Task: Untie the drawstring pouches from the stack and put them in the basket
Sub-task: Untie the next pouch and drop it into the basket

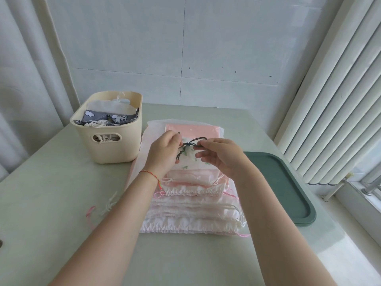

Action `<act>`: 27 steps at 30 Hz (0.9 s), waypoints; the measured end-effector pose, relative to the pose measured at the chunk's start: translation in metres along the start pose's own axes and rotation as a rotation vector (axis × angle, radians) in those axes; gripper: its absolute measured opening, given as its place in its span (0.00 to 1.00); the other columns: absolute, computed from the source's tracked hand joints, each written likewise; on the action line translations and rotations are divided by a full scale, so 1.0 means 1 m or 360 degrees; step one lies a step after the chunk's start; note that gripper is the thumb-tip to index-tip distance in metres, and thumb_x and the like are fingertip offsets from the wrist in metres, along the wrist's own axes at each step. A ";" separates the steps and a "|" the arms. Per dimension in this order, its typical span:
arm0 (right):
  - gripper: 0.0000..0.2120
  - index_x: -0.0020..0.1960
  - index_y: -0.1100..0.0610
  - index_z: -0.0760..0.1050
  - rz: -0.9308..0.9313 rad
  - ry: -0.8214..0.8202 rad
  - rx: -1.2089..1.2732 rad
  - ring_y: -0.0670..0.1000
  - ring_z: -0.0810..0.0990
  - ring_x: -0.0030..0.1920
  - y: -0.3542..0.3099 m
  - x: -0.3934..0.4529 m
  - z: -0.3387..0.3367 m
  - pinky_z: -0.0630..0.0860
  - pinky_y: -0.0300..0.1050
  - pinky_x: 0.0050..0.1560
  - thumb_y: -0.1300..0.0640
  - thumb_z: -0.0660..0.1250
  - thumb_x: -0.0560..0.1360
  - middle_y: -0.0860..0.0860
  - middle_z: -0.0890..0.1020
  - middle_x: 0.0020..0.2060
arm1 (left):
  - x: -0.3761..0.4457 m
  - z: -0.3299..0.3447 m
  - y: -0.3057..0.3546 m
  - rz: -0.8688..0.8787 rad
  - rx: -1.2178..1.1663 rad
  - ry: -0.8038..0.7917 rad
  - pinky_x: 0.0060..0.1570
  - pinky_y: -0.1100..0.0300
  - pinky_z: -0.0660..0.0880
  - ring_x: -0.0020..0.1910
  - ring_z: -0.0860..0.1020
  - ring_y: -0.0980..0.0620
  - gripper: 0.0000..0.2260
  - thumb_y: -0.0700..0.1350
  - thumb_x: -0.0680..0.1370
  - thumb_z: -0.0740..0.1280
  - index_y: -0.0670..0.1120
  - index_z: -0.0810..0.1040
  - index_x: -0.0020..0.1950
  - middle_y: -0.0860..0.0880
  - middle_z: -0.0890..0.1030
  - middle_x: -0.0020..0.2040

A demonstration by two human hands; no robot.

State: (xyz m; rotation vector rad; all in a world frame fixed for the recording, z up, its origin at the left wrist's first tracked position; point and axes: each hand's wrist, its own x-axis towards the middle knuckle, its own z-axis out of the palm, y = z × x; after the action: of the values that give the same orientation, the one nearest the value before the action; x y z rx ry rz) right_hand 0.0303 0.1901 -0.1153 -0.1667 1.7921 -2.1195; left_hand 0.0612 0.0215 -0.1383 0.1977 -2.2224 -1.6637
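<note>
Left hand (164, 150) and right hand (219, 156) each pinch the dark green knotted drawstring (188, 144) above the pink-and-white fabric pouch stack (191, 205), right of the cream plastic basket (111, 145).

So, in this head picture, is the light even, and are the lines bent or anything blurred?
Head view: soft daylight from the window side, faint shadows on the table; wide-angle bending curves the wall edges and blinds; left hand, right hand and dark drawstring look sharp.
</note>
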 end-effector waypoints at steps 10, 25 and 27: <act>0.04 0.50 0.63 0.73 0.0085 0.0040 0.0376 0.53 0.81 0.30 -0.005 -0.002 0.001 0.79 0.40 0.31 0.63 0.60 0.81 0.58 0.81 0.35 | -0.002 0.001 -0.001 -0.0022 0.0074 -0.0123 0.38 0.41 0.81 0.43 0.81 0.38 0.16 0.55 0.79 0.59 0.43 0.73 0.43 0.35 0.79 0.42; 0.20 0.29 0.52 0.57 -0.0287 0.0733 -0.0357 0.51 0.58 0.29 -0.006 0.004 0.001 0.58 0.45 0.34 0.61 0.65 0.72 0.48 0.58 0.25 | 0.005 0.000 -0.011 -0.0123 0.0139 0.0196 0.30 0.60 0.74 0.33 0.79 0.44 0.12 0.43 0.82 0.57 0.43 0.74 0.41 0.42 0.80 0.41; 0.20 0.29 0.52 0.55 -0.0366 0.0912 -0.0496 0.50 0.55 0.30 -0.005 0.004 -0.005 0.54 0.43 0.32 0.63 0.63 0.72 0.48 0.56 0.26 | 0.009 -0.003 -0.014 -0.0109 0.0292 0.0387 0.37 0.55 0.69 0.38 0.75 0.42 0.12 0.42 0.81 0.56 0.42 0.72 0.39 0.41 0.79 0.40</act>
State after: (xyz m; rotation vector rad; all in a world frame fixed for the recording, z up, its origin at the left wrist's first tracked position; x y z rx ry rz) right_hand 0.0236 0.1939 -0.1124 0.1891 2.5400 -2.1723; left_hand 0.0525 0.0115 -0.1494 0.5005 -2.2001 -1.3837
